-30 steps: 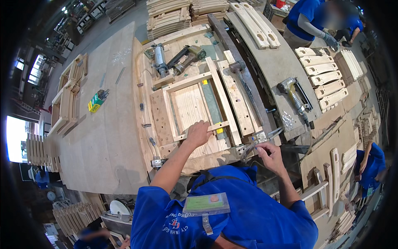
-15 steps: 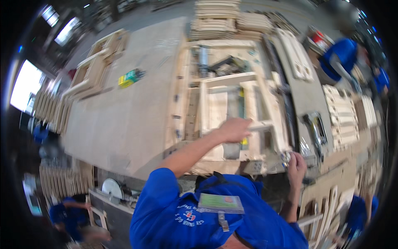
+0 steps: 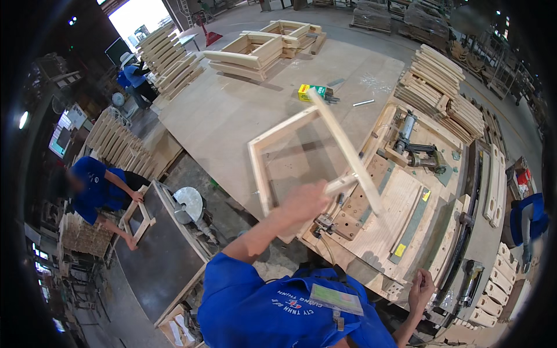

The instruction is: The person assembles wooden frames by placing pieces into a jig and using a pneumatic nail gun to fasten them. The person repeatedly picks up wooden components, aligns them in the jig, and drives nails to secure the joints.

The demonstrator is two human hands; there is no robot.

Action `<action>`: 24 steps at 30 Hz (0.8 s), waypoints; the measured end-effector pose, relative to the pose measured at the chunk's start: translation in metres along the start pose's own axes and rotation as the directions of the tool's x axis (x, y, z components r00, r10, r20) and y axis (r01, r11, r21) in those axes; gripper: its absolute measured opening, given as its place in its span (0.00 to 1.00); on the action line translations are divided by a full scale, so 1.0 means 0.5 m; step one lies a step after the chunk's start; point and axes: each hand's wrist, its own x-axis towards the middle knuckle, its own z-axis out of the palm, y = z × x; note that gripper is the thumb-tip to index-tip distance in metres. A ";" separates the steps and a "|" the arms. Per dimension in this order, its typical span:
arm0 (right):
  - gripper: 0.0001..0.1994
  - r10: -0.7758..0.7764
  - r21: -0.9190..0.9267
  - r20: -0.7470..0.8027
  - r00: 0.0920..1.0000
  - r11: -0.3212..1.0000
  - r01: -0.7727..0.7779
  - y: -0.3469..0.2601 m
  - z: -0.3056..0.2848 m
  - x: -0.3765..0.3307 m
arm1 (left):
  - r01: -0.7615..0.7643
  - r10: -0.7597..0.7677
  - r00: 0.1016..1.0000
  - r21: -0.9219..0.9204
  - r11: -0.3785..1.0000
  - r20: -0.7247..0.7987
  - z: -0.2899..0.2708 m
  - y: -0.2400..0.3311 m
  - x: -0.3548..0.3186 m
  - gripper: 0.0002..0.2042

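Observation:
My left hand (image 3: 304,200) is closed around the near rail of a pale wooden frame (image 3: 259,174), held tilted above the table to the left of the jig. One longer bar of the frame slants across its right side and sticks out past the corners. My right hand (image 3: 422,290) is near the jig's front right corner, its fingers curled; whether anything small is in them is hidden. The wooden jig (image 3: 380,246) bears a drilled metal plate (image 3: 350,223), a green strip with yellow ends (image 3: 411,225) and a small clamp (image 3: 325,223).
A nail gun (image 3: 426,158) and an air cylinder (image 3: 408,124) occupy the jig's far part. On the tabletop (image 3: 214,122) are a yellow-green box (image 3: 311,91) and assembled frames (image 3: 249,52). Wooden slats (image 3: 432,75) are stacked beyond. At left, a co-worker (image 3: 98,188) handles a small frame (image 3: 136,223).
My left hand has lifted the wooden frame off the jig and carried it left. My right hand has drawn back from a shiny part at the jig's corner. The view has turned left.

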 end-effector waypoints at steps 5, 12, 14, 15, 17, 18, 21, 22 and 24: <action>0.09 -0.028 -0.118 0.059 0.998 0.992 0.035 -0.061 0.034 -0.006 | 0.154 -0.124 0.968 0.123 0.980 -0.217 -0.043 -0.286 0.057 0.22; 0.10 -0.005 -0.109 0.056 0.998 0.994 0.011 -0.055 0.062 -0.060 | 0.599 -0.216 0.609 0.264 0.756 -0.763 -0.254 -0.491 0.137 0.19; 0.10 0.108 -0.119 0.022 0.994 0.987 -0.105 -0.080 0.063 -0.116 | 0.440 -0.078 0.641 0.282 0.853 -0.763 -0.239 -0.432 0.200 0.19; 0.10 0.126 -0.129 0.011 0.992 0.984 -0.123 -0.080 0.069 -0.138 | 0.326 0.066 0.632 0.342 0.881 -0.772 -0.229 -0.395 0.224 0.20; 0.12 0.071 -0.149 -0.059 0.996 0.986 -0.079 -0.056 0.084 -0.187 | 0.094 0.138 0.697 0.281 0.955 -0.703 -0.182 -0.303 0.277 0.19; 0.12 0.033 -0.178 -0.058 0.998 0.983 -0.043 -0.039 0.086 -0.202 | -0.049 0.200 0.731 0.242 0.969 -0.653 -0.139 -0.244 0.301 0.19; 0.13 0.224 -0.372 0.023 0.974 0.907 -0.199 -0.097 0.073 -0.289 | -0.376 0.355 0.761 0.076 0.923 -0.543 0.062 -0.132 0.283 0.16; 0.13 0.252 -0.317 0.040 0.967 0.921 -0.227 -0.102 0.070 -0.290 | -0.424 0.365 0.800 -0.018 0.905 -0.477 0.105 -0.103 0.262 0.16; 0.16 0.280 -0.391 0.122 0.952 0.895 -0.213 -0.058 0.055 -0.325 | -0.365 0.301 0.918 -0.255 0.895 -0.258 0.172 0.022 0.197 0.15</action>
